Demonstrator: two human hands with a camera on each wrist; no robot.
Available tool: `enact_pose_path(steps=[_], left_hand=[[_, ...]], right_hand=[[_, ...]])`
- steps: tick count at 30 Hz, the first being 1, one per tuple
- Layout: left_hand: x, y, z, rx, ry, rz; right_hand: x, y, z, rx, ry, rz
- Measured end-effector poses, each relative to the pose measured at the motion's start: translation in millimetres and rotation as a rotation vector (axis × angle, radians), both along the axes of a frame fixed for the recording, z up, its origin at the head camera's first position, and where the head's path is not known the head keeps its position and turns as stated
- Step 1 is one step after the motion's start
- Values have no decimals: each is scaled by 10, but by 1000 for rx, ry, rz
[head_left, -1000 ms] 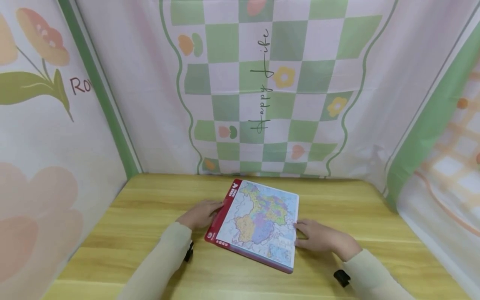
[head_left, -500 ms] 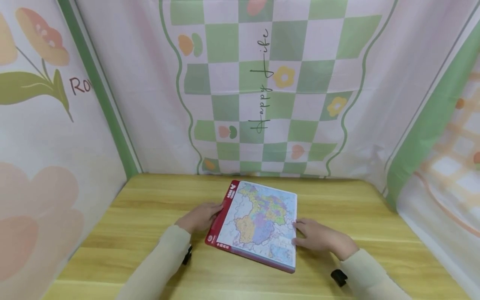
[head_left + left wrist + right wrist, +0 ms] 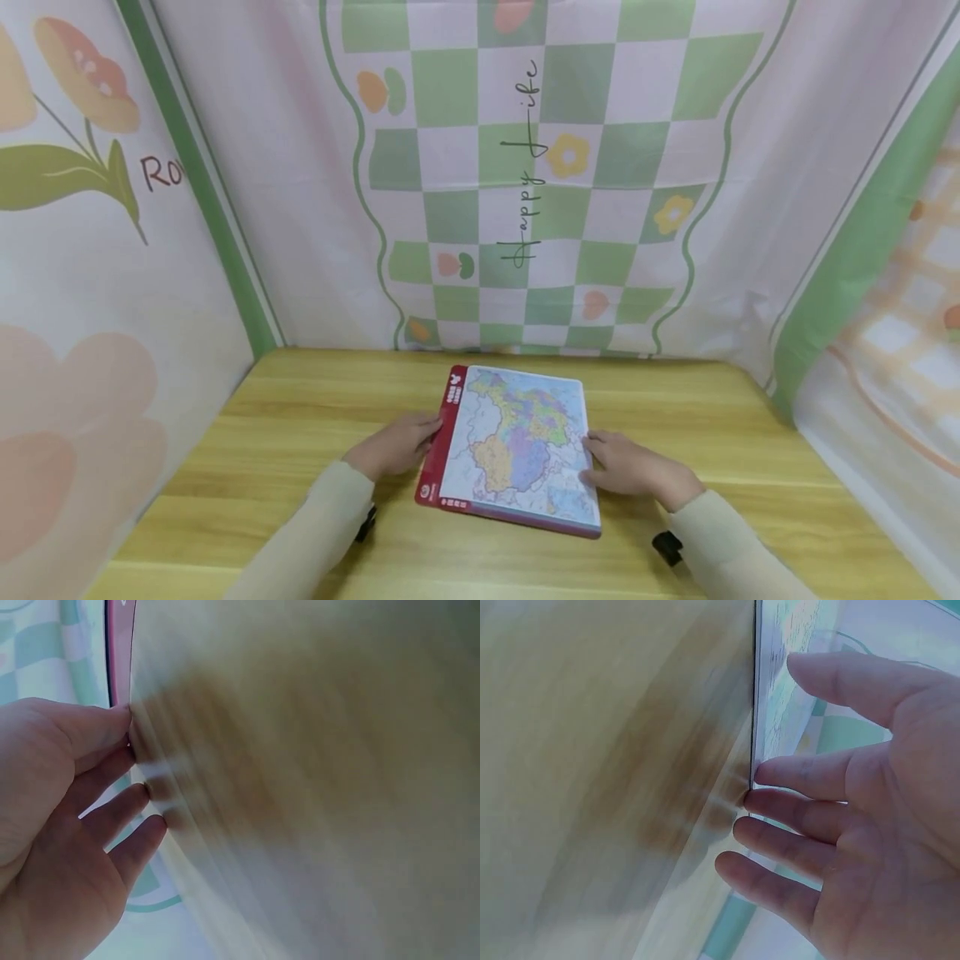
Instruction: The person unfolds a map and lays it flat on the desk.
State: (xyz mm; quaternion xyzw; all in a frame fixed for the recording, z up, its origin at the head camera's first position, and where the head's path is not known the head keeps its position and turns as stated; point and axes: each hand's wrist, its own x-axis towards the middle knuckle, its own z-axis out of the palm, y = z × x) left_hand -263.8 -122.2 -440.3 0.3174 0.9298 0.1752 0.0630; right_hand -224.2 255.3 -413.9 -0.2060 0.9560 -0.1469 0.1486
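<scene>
A flat map board (image 3: 517,442) printed with a many-coloured map lies on the wooden table, a red strip along its left side. My left hand (image 3: 397,443) is at that strip, and in the left wrist view its thumb and fingertips (image 3: 154,825) meet the board's edge, fingers fairly straight. At the opposite side my right hand (image 3: 630,467) touches the edge with extended fingers. In the right wrist view its thumb (image 3: 840,675) stretches over the printed face while the other fingers line up along the edge.
The wood-grain table (image 3: 300,400) reaches back to a green-and-white checked curtain (image 3: 510,200). Flower-printed cloth (image 3: 82,292) hangs at the left, and an orange-checked cloth (image 3: 900,333) at the right. Both sleeves have a black wrist piece (image 3: 667,547) beneath them.
The map board has turned slightly counterclockwise, its far edge shifting left and its near edge right. My left hand has come a little nearer and left; my right hand has moved slightly left and away.
</scene>
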Motion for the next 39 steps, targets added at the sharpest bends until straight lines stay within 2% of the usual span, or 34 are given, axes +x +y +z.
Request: enact_pose_path(steps=[6,15,30,35,39], left_hand=[[69,-26,43,1,-22,14],[144,-46,66,-51,-24,36],[152,-92,-12,-34,-46,61],[123,-118,-44,42,-74,58],[105,-144,-48,191,-139,81]], right_hand=[[-24,-24,-12,-17,2,-2],[-61,-19,-35,-47,-14,-19],[-65,-24,-44,-59,6,-2],[-71,-4,-55,-84,12,-7],[-80,38,-76,-142,29,-3]])
